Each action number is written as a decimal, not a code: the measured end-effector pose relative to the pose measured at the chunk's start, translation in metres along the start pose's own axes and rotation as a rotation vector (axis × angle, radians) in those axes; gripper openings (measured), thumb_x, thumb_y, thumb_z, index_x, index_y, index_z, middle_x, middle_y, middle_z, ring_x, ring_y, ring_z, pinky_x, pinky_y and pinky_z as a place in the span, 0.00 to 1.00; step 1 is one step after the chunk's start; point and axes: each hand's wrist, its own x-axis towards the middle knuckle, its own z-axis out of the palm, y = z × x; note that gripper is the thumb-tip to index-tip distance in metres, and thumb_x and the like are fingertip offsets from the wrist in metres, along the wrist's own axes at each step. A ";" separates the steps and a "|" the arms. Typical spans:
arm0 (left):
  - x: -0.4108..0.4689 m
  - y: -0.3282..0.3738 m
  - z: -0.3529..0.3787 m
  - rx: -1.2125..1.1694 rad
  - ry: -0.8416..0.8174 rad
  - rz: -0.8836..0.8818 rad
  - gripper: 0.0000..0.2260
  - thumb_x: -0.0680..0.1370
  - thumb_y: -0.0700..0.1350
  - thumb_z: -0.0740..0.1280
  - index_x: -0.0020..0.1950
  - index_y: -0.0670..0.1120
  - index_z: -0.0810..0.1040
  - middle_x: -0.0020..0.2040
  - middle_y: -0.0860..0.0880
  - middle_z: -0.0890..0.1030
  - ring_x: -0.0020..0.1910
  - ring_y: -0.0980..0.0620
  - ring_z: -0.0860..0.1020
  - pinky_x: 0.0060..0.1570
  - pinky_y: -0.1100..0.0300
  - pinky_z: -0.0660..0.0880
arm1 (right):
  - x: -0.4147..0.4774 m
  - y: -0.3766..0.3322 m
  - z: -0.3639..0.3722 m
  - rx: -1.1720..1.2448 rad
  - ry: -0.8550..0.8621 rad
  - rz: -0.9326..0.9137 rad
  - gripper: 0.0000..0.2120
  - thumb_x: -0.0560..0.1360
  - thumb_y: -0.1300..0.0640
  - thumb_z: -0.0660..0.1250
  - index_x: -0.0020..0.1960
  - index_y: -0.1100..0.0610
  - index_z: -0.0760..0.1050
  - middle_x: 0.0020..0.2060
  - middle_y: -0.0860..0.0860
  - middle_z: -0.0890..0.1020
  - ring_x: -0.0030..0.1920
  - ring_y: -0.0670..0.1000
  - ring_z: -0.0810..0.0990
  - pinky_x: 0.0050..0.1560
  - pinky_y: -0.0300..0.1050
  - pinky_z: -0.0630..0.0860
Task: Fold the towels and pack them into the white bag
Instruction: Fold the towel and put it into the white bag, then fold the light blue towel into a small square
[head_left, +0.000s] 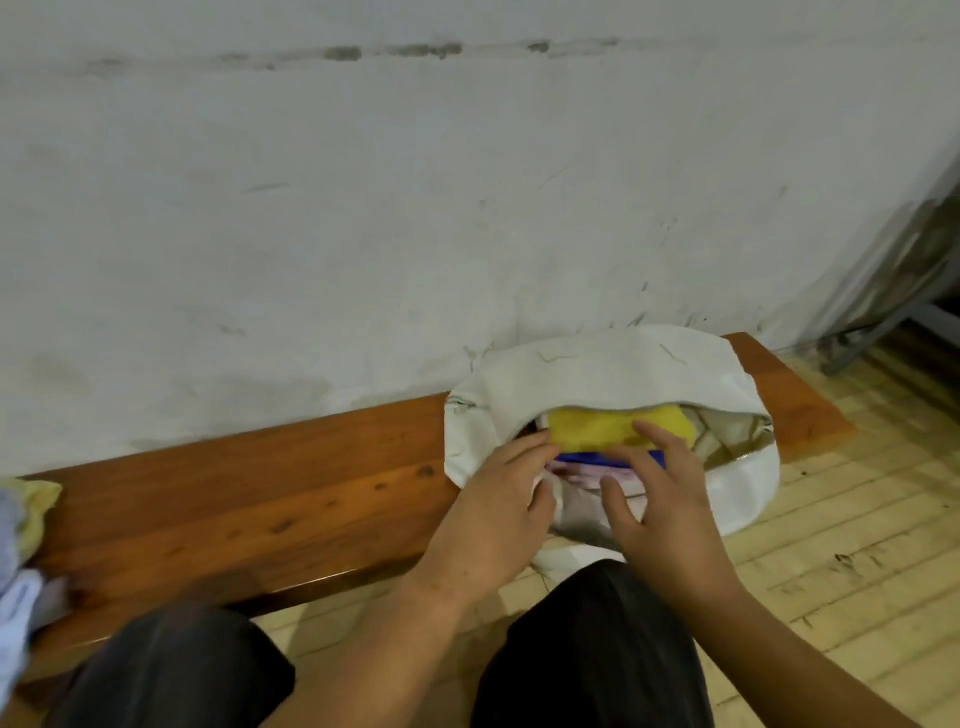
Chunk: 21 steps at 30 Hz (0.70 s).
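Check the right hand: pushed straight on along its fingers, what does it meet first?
Likely the yellow towel in the white bag; the right hand seems to touch it with a fingertip, though depth is unclear.

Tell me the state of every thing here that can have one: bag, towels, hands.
White fabric bag: zip open, lying on the brown wooden bench.
Yellow terry towel: folded, inside the bag.
Blue towel: inside the bag, mostly covered.
Pale pink towel: at the bag's mouth, under both hands.
Left hand: fingers in the bag's mouth; grip unclear.
Right hand: fingers spread, pressing the towels.
Pale loose towels: crumpled at the bench's left end.
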 end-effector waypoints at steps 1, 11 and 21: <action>-0.009 -0.006 -0.003 -0.003 0.000 -0.005 0.20 0.84 0.47 0.59 0.77 0.55 0.68 0.75 0.62 0.66 0.69 0.72 0.61 0.66 0.80 0.53 | -0.007 -0.008 0.006 0.036 0.004 -0.012 0.12 0.77 0.54 0.71 0.60 0.48 0.80 0.70 0.49 0.70 0.69 0.49 0.68 0.70 0.48 0.66; -0.118 -0.106 -0.063 0.107 0.072 -0.173 0.18 0.84 0.49 0.61 0.74 0.56 0.72 0.72 0.62 0.70 0.71 0.68 0.62 0.63 0.82 0.52 | -0.043 -0.100 0.093 0.126 -0.265 -0.247 0.08 0.77 0.54 0.71 0.55 0.49 0.80 0.56 0.42 0.71 0.56 0.41 0.73 0.56 0.30 0.73; -0.206 -0.240 -0.202 0.495 0.275 -0.693 0.20 0.78 0.52 0.68 0.68 0.49 0.75 0.63 0.45 0.78 0.61 0.45 0.75 0.61 0.51 0.74 | -0.027 -0.196 0.179 0.248 -0.685 -0.395 0.11 0.81 0.45 0.65 0.63 0.41 0.75 0.55 0.35 0.74 0.56 0.32 0.73 0.53 0.30 0.71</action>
